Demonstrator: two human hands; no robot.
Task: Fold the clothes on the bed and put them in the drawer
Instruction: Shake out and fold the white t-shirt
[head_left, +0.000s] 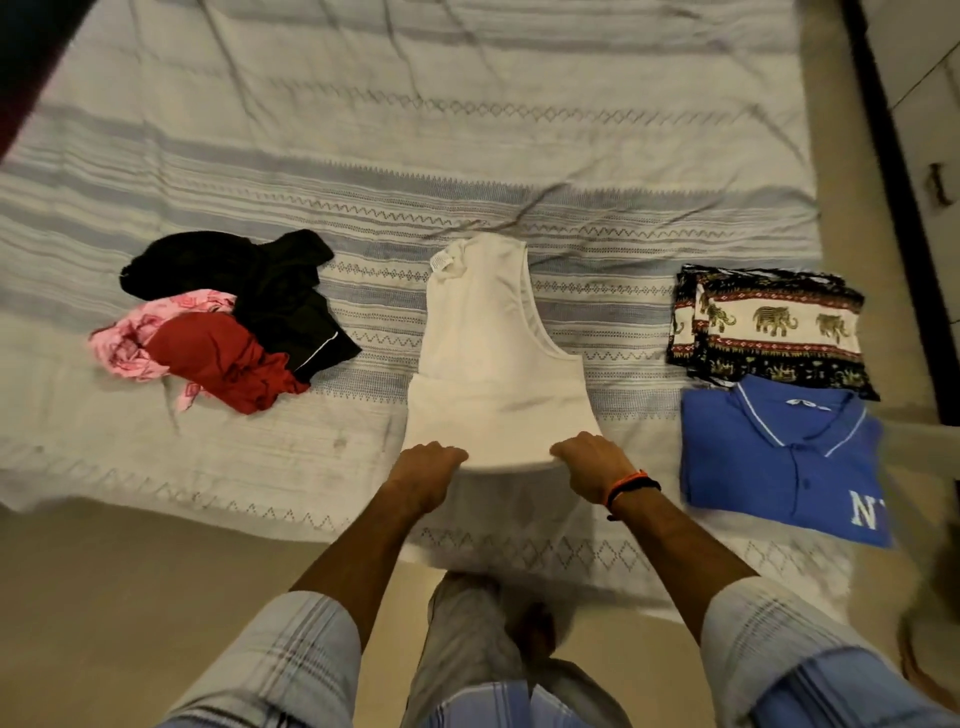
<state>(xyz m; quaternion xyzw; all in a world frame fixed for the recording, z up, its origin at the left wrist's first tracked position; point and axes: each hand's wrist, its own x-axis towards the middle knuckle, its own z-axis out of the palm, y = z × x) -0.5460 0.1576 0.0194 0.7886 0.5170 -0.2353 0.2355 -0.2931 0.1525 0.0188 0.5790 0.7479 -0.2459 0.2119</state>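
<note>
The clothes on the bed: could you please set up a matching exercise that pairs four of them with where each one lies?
Things:
1. white vest
2. blue polo shirt
3. elephant-print garment
4. black garment

Places:
A. folded, far right, beyond the polo
B. crumpled pile on the left
C. centre, its near edge gripped by both hands
D. folded, near right

Pairs: 1-C, 2-D, 3-A, 4-B

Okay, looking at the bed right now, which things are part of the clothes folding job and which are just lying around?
Part of the job:
white tank top, gripped by left hand and right hand
black garment, red garment, pink garment, unfolded
elephant-print garment, blue polo shirt, folded

Just there:
bedsheet
cabinet handle
</note>
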